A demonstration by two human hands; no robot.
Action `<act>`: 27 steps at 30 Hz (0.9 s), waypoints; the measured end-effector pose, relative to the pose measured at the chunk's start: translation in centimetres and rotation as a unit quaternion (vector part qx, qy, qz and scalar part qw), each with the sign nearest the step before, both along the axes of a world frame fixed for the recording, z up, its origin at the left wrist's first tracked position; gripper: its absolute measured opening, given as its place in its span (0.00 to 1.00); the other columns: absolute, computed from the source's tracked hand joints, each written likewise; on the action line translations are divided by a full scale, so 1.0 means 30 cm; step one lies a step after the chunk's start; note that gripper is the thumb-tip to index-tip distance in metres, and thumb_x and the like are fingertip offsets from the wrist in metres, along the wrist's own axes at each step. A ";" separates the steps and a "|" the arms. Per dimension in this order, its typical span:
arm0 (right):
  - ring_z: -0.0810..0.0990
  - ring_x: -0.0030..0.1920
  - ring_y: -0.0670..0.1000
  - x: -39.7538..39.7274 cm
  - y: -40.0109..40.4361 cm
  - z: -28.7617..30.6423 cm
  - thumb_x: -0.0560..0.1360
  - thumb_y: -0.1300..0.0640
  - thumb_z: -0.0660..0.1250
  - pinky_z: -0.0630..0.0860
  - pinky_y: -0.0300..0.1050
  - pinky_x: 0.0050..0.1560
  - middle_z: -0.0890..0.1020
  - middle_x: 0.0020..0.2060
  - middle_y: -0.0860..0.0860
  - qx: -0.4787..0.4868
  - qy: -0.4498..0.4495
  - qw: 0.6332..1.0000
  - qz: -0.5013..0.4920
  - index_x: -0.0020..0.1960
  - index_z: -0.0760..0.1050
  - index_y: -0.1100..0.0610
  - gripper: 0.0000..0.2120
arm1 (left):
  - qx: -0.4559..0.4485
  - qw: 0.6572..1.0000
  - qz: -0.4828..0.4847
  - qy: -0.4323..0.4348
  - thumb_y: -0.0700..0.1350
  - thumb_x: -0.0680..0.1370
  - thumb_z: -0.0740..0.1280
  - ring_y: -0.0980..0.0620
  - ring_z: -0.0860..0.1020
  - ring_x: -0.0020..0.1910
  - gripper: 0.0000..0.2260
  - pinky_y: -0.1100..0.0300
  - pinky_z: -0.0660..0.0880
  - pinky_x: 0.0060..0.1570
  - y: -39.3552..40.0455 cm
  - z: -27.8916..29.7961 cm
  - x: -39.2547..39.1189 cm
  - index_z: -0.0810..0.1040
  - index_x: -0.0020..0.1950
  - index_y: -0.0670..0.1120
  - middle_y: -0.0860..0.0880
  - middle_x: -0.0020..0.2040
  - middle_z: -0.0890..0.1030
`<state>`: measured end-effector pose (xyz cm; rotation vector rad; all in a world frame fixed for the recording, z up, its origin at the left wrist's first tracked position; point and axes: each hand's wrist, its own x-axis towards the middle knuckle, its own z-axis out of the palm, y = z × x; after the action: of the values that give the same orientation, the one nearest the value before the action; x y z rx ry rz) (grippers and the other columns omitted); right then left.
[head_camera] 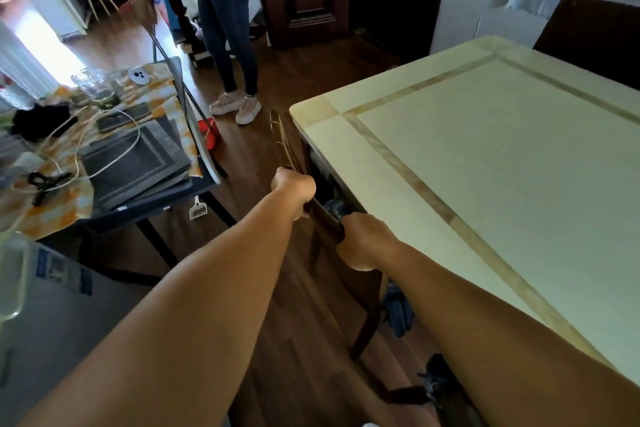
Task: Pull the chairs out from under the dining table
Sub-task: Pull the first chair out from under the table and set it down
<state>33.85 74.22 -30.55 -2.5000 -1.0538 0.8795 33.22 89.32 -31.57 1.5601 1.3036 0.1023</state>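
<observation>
A: Where are we w/ the chair (287, 146)?

B: We've got both hands on its dark top rail. Our left hand (294, 191) wraps the rail partway along it, grip closed round the wood. Our right hand (363, 243) clamps the near end of the same rail, also a closed grip, knuckles up.

A: And the chair vs. the bench (502, 156)?

B: Chair sits just left of the bench's long edge, back rail running alongside that edge, tilted. Seat is tucked in shadow under the top, right of our hands; can't tell how far in. One dark leg (367, 326) shows below our right wrist, foot on the wood floor (263, 149).

A: Anything under there?

B: Something blue and bunched, between our two hands and again lower by the leg. Can't tell what it is.

A: What's on the other side?

B: Left of our left arm, well apart from the chair, a small side table (166, 198) w/ an orange-patterned cloth, grey mats, a white cable, black scissors (43, 184) and a glass jar (95, 87). Beyond the far end of the rail, another person (225, 28) stands in jeans and pale sneakers. A red object lies on the floor near their feet.
</observation>
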 end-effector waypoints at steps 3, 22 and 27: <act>0.77 0.42 0.55 -0.035 0.004 -0.001 0.73 0.63 0.61 0.67 0.42 0.32 0.76 0.40 0.55 0.018 0.005 1.000 -0.011 0.41 0.72 0.58 0.03 | 0.010 1.000 -0.008 -0.003 0.32 0.75 0.60 0.43 0.75 0.37 0.17 0.46 0.82 0.36 0.013 -0.002 -0.029 0.69 0.63 0.41 0.43 0.49 0.72; 0.75 0.41 0.57 -0.582 0.313 -0.017 0.74 0.57 0.61 0.69 0.47 0.36 0.74 0.37 0.52 0.075 0.097 0.991 0.045 0.37 0.67 0.58 0.08 | 0.184 0.980 0.004 0.075 0.35 0.71 0.60 0.47 0.75 0.38 0.06 0.58 0.68 0.30 0.313 0.005 -0.571 0.74 0.45 0.43 0.45 0.40 0.76; 0.75 0.36 0.54 -0.728 0.403 -0.030 0.74 0.58 0.64 0.66 0.42 0.28 0.74 0.33 0.52 0.090 0.108 0.988 0.069 0.37 0.69 0.57 0.08 | 0.188 0.979 0.042 0.073 0.36 0.74 0.61 0.49 0.74 0.36 0.10 0.60 0.67 0.28 0.398 -0.002 -0.714 0.75 0.52 0.46 0.47 0.40 0.76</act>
<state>12.01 86.30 -31.44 -2.1517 -1.1862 1.0188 11.81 101.26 -31.64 1.8571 1.5320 0.3076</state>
